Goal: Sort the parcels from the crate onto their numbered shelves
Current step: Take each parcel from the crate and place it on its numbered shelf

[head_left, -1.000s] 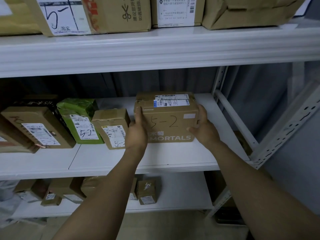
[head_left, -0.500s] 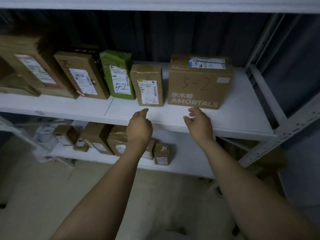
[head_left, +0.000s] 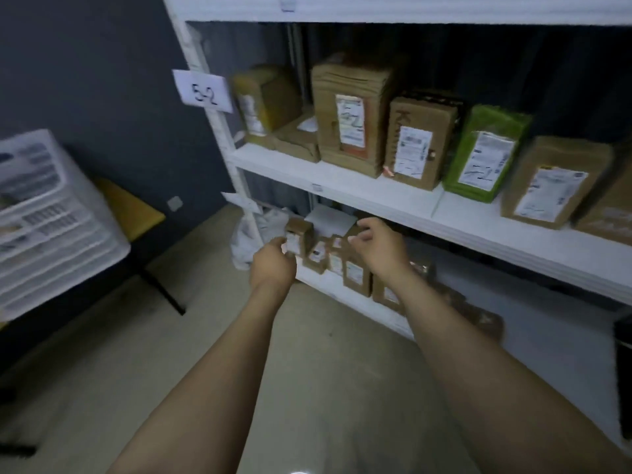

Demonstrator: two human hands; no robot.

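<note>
My two bare forearms run up from the bottom of the frame to its centre. There my left hand (head_left: 273, 266) and right hand (head_left: 378, 249) hang apart over the grey floor (head_left: 318, 354). Both hold nothing: the left fingers are loosely curled under, the right ones slack and a little spread, thumb out. Just behind them small brown parcels (head_left: 354, 277) stand on the bottom shelf (head_left: 359, 306); I cannot tell whether my left fingertips touch the nearest one. Higher, toward the upper right, the middle shelf (head_left: 376, 196) by the 5-2 sign (head_left: 203, 92) carries a row of upright parcels, among them a tall brown carton (head_left: 352, 111) and a green parcel (head_left: 485, 152). At the left edge a white slotted crate (head_left: 41, 213) sits tilted and blurred, with a yellow seat (head_left: 128, 210) just behind it.
</note>
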